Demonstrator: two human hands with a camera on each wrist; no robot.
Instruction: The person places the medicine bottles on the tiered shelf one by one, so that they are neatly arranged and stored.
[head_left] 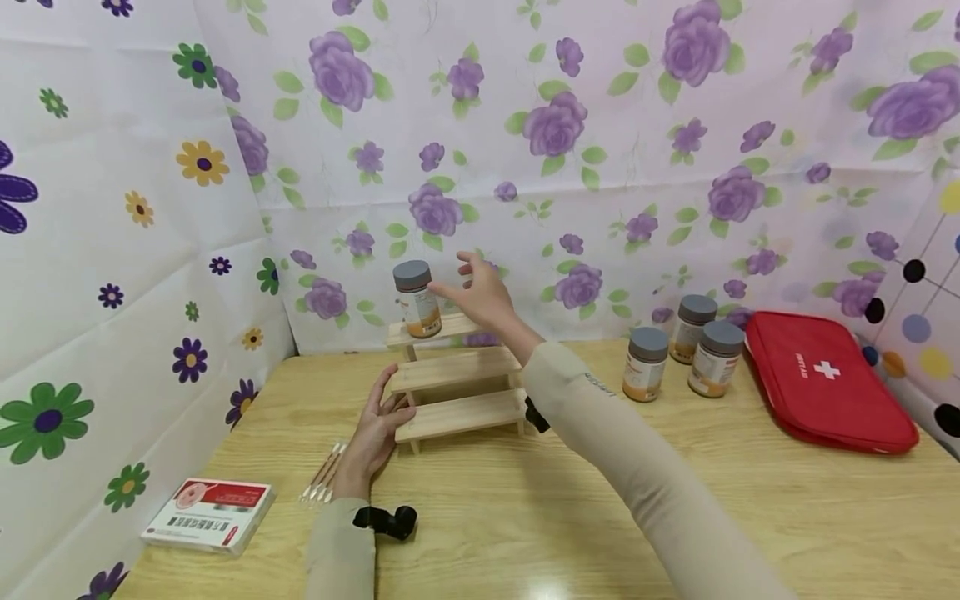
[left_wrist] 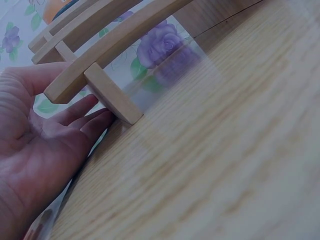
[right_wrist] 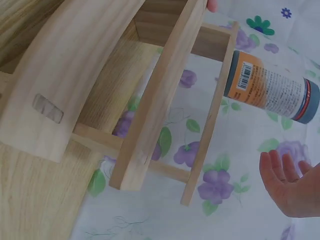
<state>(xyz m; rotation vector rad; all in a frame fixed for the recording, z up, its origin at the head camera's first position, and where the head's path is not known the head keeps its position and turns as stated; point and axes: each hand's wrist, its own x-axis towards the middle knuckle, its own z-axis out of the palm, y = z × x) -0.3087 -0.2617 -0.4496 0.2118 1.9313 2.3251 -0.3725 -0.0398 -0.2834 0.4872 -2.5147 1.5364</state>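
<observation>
One bottle (head_left: 420, 310) stood on the top step of a little wooden stand (head_left: 457, 368), at the left end. It had a gray lid and a white and orange label. I watched from far off, and on my screen the right hand (head_left: 487, 296) was close to the right side of that bottle, with its fingers and thumb apart. From the head camera, the thumb tip looked right up against the bottle, but the right wrist camera showed me a gap between them.

The left hand (head_left: 378, 429) was clamped on the left end of the stand. I saw its thumb at the bottom step and more fingers bent near the leg. The stand had three steps and sat on a wood bench (head_left: 600, 517).

Over on the right, three more bottles (head_left: 645, 367) with gray lids stood close together. A red bag (head_left: 825, 392) with a white cross lay just right of them. I saw some cotton swabs (head_left: 324, 477) beside the left wrist, and a white and red box (head_left: 210, 515) lay flat farther left. A cloth (head_left: 465, 167) with purple flowers hung behind it all. Both arms had tan sleeves (head_left: 637, 442).
</observation>
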